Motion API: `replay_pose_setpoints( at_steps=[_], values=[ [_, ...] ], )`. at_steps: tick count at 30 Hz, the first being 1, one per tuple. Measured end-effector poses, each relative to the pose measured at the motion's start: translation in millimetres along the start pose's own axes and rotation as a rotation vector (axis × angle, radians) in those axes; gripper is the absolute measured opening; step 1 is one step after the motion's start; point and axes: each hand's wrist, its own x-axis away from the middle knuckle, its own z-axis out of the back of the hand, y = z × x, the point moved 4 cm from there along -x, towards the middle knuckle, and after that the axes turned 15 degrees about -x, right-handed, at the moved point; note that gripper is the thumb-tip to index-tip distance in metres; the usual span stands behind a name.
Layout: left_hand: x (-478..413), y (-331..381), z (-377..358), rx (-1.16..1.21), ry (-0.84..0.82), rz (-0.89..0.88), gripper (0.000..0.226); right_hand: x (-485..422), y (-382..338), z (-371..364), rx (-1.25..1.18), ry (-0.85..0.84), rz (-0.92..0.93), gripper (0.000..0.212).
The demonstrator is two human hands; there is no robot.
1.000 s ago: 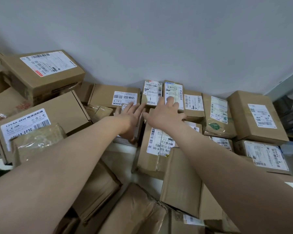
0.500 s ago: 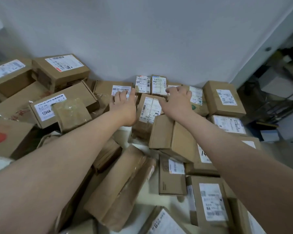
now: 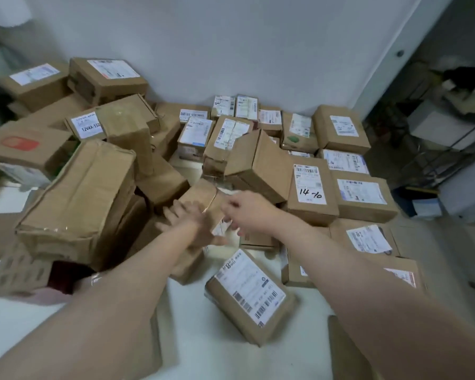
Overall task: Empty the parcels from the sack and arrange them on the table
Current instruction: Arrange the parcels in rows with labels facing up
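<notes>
Rectangular brown cardboard parcels (image 3: pixel 340 127) with white printed labels crowd the smooth white bench (image 3: pixel 192 311). Left hand (image 3: pixel 188 219), fingers straight, rests on a small taped parcel (image 3: pixel 200 194) at centre. Right hand (image 3: pixel 248 208) is just beside it, blurred, its grip indeterminable.

Left grip (image 3: pixel 189 222) flat, fingers (image 3: pixel 174 210) spread; right grip (image 3: pixel 248 212) close beside, blurred.
</notes>
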Motion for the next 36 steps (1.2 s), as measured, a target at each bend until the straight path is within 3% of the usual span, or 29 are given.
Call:
replay_pose_setpoints(
  at_steps=[2, 4, 7, 9, 14, 18, 21, 23, 26, 28, 32, 36],
  values=[
    [5.1, -4.3, -14.2, 0.074, 0.085, 0.014, 0.113, 2.8, 29.4, -16.6, 0.088, -0.047, -0.112, 0.041],
    [11.2, -14.8, -12.5, 0.155, 0.202, 0.038, 0.095, 5.7, 48.9, -27.3, 0.028, -0.057, -0.184, 0.045],
    [11.2, -29.4, -0.7, 0.233, 0.219, -0.018, 0.073, 6.1, 58.2, -36.4, -0.121, -0.042, -0.252, 0.047],
    [6.8, -33.5, 1.5, 0.229, 0.166, -0.069, 0.075, 4.2, 58.3, -42.0, -0.141, -0.031, -0.289, 0.049],
    [12.1, -23.5, -22.8, 0.131, 0.045, -0.081, 0.111, -6.0, 64.3, -64.2, -0.268, -0.097, -0.327, 0.069],
    [13.8, -23.9, -16.0, 0.138, 0.103, -0.06, 0.092, -2.5, 57.0, -57.3, -0.482, -0.116, -0.279, 0.061],
    [11.5, -24.4, -0.8, 0.248, 0.031, -0.14, 0.092, -0.9, 59.5, -42.5, -0.316, -0.013, -0.278, 0.053],
    [16.1, -20.2, 8.6, 0.518, -0.04, -0.204, 0.091, 3.2, 61.3, -30.9, -0.262, 0.063, -0.258, 0.044],
    [29.9, -10.7, 9.0, 1.015, -0.189, -0.165, 0.043, 14.1, 65.5, -14.2, -0.266, 0.122, -0.246, 0.049],
    [29.8, -10.1, 2.8, 1.148, -0.184, -0.063, 0.025, 21.2, 70.3, -7.1, -0.264, 0.131, -0.261, 0.053],
    [27.7, -10.7, -0.6, 1.242, -0.071, -0.026, 0.029, 36.7, 74.6, -6.3, -0.268, 0.112, -0.275, 0.053],
    [34.0, -5.1, 7.6, 1.061, 0.061, -0.142, 0.045, 54.3, 77.1, -10.9, -0.245, 0.073, -0.252, 0.055]
  ],
)
